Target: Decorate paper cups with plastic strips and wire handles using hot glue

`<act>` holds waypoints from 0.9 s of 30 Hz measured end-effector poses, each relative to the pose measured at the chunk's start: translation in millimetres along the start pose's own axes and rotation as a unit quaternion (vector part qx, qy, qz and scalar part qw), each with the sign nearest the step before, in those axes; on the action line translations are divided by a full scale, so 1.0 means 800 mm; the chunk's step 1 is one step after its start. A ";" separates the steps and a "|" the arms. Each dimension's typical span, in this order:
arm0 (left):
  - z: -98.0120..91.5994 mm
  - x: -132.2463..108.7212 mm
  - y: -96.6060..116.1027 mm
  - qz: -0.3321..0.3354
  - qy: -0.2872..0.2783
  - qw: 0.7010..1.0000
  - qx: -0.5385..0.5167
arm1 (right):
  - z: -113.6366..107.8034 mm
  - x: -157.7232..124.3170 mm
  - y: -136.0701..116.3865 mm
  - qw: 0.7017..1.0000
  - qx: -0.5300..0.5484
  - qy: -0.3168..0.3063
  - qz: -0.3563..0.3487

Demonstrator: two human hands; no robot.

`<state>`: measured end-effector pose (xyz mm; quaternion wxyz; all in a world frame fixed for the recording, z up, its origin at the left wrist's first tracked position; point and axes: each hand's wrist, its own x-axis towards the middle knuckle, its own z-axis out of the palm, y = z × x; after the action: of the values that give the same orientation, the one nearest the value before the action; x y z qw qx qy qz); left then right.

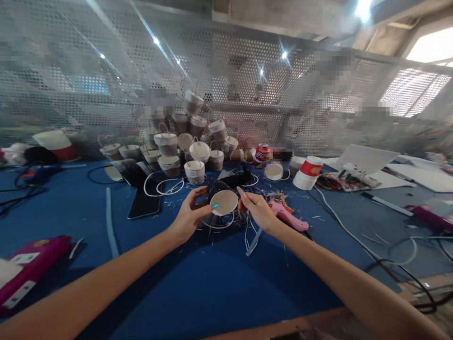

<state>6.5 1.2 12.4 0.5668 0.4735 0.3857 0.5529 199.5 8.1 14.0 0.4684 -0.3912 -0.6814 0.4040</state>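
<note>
In the middle of the head view, my left hand [191, 212] grips a paper cup [226, 204] wrapped in dark material, thumb across its pale open mouth. The cup lies tilted with its mouth facing me. My right hand [257, 208] is beside the cup's right rim, its fingers closed in a pinch; what lies between them is too small to make out. Thin white cord [221, 226] loops below the cup. Just past my right hand sits a pink glue gun [290, 217], with a translucent glue stick [254, 243] on the near side.
Several small cord-handled buckets [199, 151] are piled at the back. A phone [144, 203] lies left, near another glue stick [111, 222]. A red can [262, 155] and stacked paper cups [308, 173] stand behind. A magenta power strip [31, 269] is front left; cables [354, 226] cross the right.
</note>
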 end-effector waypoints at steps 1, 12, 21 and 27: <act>0.000 0.000 0.001 -0.011 0.001 1.000 -0.011 | 0.002 0.000 -0.001 1.000 0.022 -0.002 0.009; -0.007 0.004 0.003 0.059 -0.013 0.998 -0.004 | -0.008 -0.009 -0.002 0.994 -0.060 0.087 0.013; -0.013 0.006 0.013 -0.041 -0.022 0.996 -0.076 | -0.012 -0.017 -0.012 0.984 -0.157 0.035 -0.073; -0.017 0.008 0.014 -0.042 -0.082 0.995 -0.038 | -0.011 -0.026 -0.029 0.970 -0.192 0.019 -0.151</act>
<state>-8.7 8.5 20.0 0.6365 0.4792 0.3361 0.5022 209.3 -17.6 30.5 0.4529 -0.3740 -0.7883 0.1833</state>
